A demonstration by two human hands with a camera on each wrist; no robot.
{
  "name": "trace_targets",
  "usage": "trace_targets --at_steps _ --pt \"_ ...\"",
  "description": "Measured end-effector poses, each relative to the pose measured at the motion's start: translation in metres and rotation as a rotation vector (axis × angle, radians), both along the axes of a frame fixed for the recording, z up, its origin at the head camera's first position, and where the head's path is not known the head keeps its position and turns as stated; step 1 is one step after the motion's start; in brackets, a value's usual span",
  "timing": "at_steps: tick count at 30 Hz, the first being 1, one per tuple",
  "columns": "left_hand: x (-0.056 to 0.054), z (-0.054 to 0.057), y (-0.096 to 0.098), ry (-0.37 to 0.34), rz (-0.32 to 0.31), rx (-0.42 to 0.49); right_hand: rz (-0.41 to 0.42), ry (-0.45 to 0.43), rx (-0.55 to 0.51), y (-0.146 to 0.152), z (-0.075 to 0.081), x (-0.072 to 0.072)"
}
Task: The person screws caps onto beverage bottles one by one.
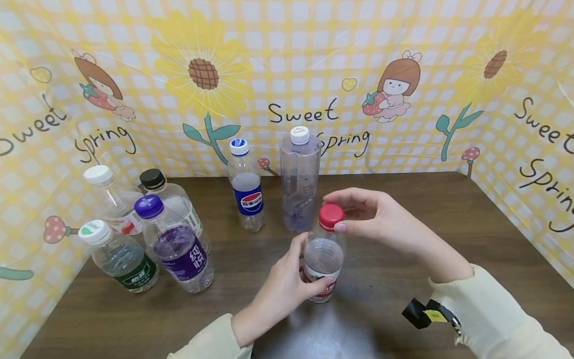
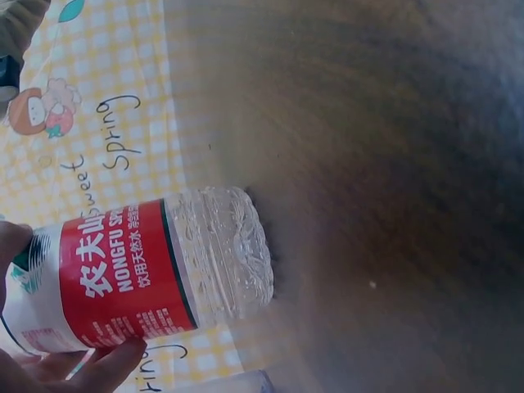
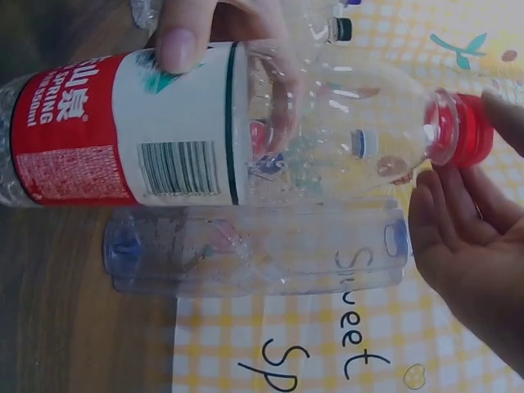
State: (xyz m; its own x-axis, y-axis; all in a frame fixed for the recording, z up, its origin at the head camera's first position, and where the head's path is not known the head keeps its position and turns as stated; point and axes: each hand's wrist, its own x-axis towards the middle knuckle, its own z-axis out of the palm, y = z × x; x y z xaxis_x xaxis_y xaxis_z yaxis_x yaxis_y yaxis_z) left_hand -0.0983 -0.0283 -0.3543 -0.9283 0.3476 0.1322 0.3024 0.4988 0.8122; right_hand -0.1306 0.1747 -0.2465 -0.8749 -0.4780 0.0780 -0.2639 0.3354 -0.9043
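Note:
A clear water bottle (image 1: pixel 324 254) with a red and white label stands upright on the table. My left hand (image 1: pixel 282 279) grips it around the label, thumb on the near side. The label (image 2: pixel 123 270) shows large in the left wrist view, over a clear ribbed base (image 2: pixel 221 254). On the bottle's neck sits a red cap (image 1: pixel 332 215). My right hand (image 1: pixel 378 214) holds this cap between thumb and fingers; in the right wrist view the thumb lies on one side of the cap (image 3: pixel 473 131) and the fingers (image 3: pixel 446 192) on the other. Whether the cap is loose I cannot tell.
Behind stand a tall purplish bottle (image 1: pixel 299 184) with a white cap and a Pepsi bottle (image 1: pixel 248 192). At the left cluster a purple-capped bottle (image 1: pixel 181 249), a green-labelled bottle (image 1: pixel 130 264), a black-capped bottle (image 1: pixel 179 199) and a white-capped bottle (image 1: pixel 118 199). Patterned cloth (image 1: pixel 287 60) surrounds the brown table (image 1: pixel 403 299).

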Motion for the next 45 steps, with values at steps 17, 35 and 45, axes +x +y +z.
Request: trace_targets --at_steps 17,35,45 --pt "-0.004 0.0 -0.003 -0.048 -0.029 0.014 -0.024 0.027 -0.019 -0.003 0.0 0.0" --pt "-0.008 0.001 -0.005 -0.064 -0.049 0.004 0.052 -0.013 -0.024 -0.003 -0.009 -0.005" --pt "-0.009 0.002 -0.006 -0.072 -0.059 0.021 -0.002 0.022 -0.047 -0.005 -0.01 -0.004"
